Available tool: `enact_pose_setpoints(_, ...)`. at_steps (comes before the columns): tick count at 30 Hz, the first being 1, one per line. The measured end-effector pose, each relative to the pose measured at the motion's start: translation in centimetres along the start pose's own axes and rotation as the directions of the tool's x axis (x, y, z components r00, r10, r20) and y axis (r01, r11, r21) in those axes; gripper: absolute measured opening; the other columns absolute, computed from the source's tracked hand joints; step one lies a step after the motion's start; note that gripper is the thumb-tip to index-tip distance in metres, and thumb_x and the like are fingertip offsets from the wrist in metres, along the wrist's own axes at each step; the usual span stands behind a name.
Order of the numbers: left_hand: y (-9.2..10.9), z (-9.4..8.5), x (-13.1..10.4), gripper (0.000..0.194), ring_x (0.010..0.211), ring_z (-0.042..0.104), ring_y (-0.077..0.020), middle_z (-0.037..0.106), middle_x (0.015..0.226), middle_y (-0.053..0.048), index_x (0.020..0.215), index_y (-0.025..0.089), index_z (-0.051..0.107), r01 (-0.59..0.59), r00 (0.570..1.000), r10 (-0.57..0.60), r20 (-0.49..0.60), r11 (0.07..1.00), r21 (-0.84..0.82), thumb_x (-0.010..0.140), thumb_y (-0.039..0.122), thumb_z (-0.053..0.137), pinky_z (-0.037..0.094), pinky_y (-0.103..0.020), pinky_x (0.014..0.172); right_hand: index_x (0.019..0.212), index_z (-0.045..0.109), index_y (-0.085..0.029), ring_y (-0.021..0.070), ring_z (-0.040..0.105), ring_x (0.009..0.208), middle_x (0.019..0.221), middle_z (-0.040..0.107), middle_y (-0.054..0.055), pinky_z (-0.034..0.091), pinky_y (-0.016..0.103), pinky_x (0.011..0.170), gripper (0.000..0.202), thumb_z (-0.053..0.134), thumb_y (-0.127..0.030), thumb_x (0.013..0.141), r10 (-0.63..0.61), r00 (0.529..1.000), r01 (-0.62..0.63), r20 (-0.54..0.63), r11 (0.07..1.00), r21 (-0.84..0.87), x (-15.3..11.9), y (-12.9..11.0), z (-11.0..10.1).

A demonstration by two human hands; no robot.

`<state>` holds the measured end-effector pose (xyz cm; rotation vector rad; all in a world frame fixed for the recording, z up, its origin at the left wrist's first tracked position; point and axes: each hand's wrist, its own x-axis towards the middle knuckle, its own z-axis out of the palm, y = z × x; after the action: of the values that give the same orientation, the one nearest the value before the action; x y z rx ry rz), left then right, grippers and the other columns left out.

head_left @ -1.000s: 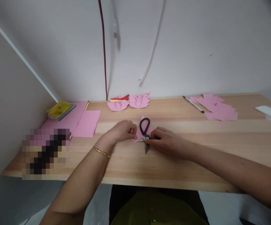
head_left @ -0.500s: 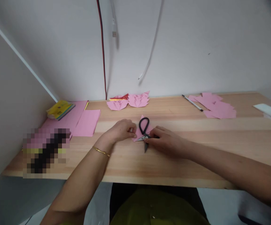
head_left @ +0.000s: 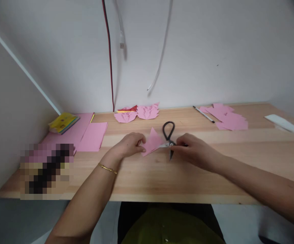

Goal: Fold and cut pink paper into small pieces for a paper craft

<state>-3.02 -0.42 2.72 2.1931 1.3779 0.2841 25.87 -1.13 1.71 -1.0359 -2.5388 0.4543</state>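
My left hand [head_left: 131, 144] pinches the left edge of a folded pink paper triangle [head_left: 152, 142], whose tip points toward the wall. To its right, my right hand [head_left: 191, 149] grips black-handled scissors [head_left: 171, 143] near the pivot. Their blades are spread, one pointing at the paper's right corner and the other toward me. One black handle loop sticks up toward the wall; the other is mostly hidden by my fingers. A slight blur covers the paper's right side, so I cannot tell whether the blade touches it.
Pink cut-paper shapes [head_left: 137, 113] lie against the wall, with a red and yellow piece on one. Pink sheets [head_left: 92, 137] and a yellow packet [head_left: 63, 122] are at left. A pen [head_left: 204, 114], pink scraps [head_left: 229, 118] and a white strip [head_left: 284, 122] lie at right. Cables [head_left: 109, 51] hang above.
My right hand has moved right with the scissors, away from my left hand, uncovering more of the pink paper. My left hand keeps hold of the paper. The view has shifted slightly.
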Motion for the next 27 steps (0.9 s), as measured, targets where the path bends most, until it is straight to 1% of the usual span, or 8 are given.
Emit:
enact_pose_setpoints(1, -0.1, 0.0, -0.1, 0.023, 0.068, 0.046, -0.0136, 0.053, 0.072, 0.001, 0.087, 0.018, 0.062, 0.000, 1.000, 0.000, -0.003, 1.000, -0.017, 0.066, 0.024, 0.067, 0.034, -0.024, 0.059, 0.093, 0.067, -0.023, 0.0214, 0.050, 0.076, 0.082, 0.057, 0.008, 0.044, 0.036, 0.069, 0.031, 0.044, -0.043, 0.089, 0.048, 0.997, -0.050, -0.052, 0.998, -0.039, -0.2, 1.1, -0.6)
enact_pose_setpoints(7, -0.7, 0.1, -0.2, 0.020, 0.066, 0.045, -0.0126, 0.051, 0.071, 0.001, 0.086, 0.017, 0.063, 0.008, 1.000, -0.007, 0.004, 0.994, -0.111, 0.067, 0.022, 0.064, 0.035, -0.023, 0.059, 0.110, 0.067, -0.019, 0.0253, 0.053, 0.081, 0.088, 0.057, 0.013, 0.044, 0.041, 0.072, 0.035, 0.043, -0.029, 0.087, 0.002, 0.995, -0.025, -0.098, 0.973, -0.231, -2.0, 8.0, -2.8)
enact_pose_setpoints(11, -0.7, 0.1, -0.2, 0.013, 0.067, 0.047, -0.0128, 0.053, 0.072, 0.000, 0.079, 0.017, 0.062, 0.018, 1.000, -0.019, -0.009, 0.992, -0.126, 0.067, 0.021, 0.062, 0.037, -0.023, 0.059, 0.117, 0.063, -0.020, 0.0269, 0.054, 0.085, 0.092, 0.056, 0.014, 0.046, 0.045, 0.074, 0.036, 0.043, -0.027, 0.087, 0.032, 0.994, -0.054, -0.100, 0.973, -0.223, -2.4, 9.6, -3.2)
enact_pose_setpoints(16, -0.6, 0.2, -0.1, 0.006, 0.067, 0.049, -0.0132, 0.055, 0.070, 0.000, 0.068, 0.016, 0.058, 0.024, 0.999, -0.026, -0.019, 0.993, -0.113, 0.069, 0.022, 0.060, 0.037, -0.023, 0.058, 0.114, 0.062, -0.021, 0.0295, 0.053, 0.094, 0.100, 0.057, 0.014, 0.044, 0.049, 0.083, 0.033, 0.052, -0.034, 0.086, -0.005, 0.988, -0.019, -0.153, 0.988, -0.156, 0.1, 5.0, -3.4)
enact_pose_setpoints(18, -0.2, 0.1, -0.1, 0.006, 0.066, 0.049, -0.0128, 0.056, 0.070, 0.000, 0.067, 0.016, 0.056, 0.030, 0.997, -0.037, -0.069, 0.995, -0.094, 0.069, 0.021, 0.058, 0.037, -0.023, 0.058, 0.122, 0.054, -0.019, 0.0253, 0.055, 0.095, 0.107, 0.058, 0.014, 0.046, 0.044, 0.084, 0.039, 0.052, -0.035, 0.086, 0.023, 0.992, -0.021, -0.121, 1.000, 0.016, 1.8, 1.8, -2.6)
enact_pose_setpoints(22, 1.8, -0.4, -0.3, 0.007, 0.060, 0.047, -0.0120, 0.056, 0.067, 0.000, 0.067, 0.017, 0.054, 0.081, 0.985, -0.086, -0.148, 0.996, -0.036, 0.071, 0.022, 0.055, 0.032, -0.023, 0.054, 0.130, 0.040, -0.017, 0.0175, 0.060, 0.079, 0.099, 0.062, 0.010, 0.050, 0.031, 0.066, 0.069, 0.068, -0.043, 0.073, 0.082, 0.995, -0.099, 0.059, 0.918, 0.384, 4.8, -3.1, -0.1)
enact_pose_setpoints(24, 3.1, -0.6, -0.4, 0.007, 0.060, 0.047, -0.0121, 0.056, 0.067, 0.001, 0.067, 0.018, 0.053, 0.061, 0.987, -0.060, -0.147, 0.998, -0.002, 0.073, 0.022, 0.053, 0.031, -0.023, 0.053, 0.120, 0.047, -0.015, 0.0150, 0.060, 0.072, 0.087, 0.065, 0.006, 0.048, 0.028, 0.062, 0.051, 0.062, -0.038, 0.078, 0.111, 0.992, -0.125, 0.058, 0.868, 0.480, 5.8, -4.1, 0.8)
enact_pose_setpoints(27, 4.6, -0.7, -0.2, 0.005, 0.060, 0.046, -0.0122, 0.056, 0.065, 0.001, 0.067, 0.019, 0.052, 0.008, 0.988, -0.002, -0.154, 0.999, 0.039, 0.072, 0.017, 0.051, 0.030, -0.024, 0.054, 0.085, 0.056, -0.016, 0.0134, 0.058, 0.064, 0.070, 0.062, 0.002, 0.045, 0.026, 0.059, 0.013, 0.050, -0.028, 0.083, 0.173, 0.985, -0.157, 0.017, 0.844, 0.513, 6.2, -3.9, 0.9)
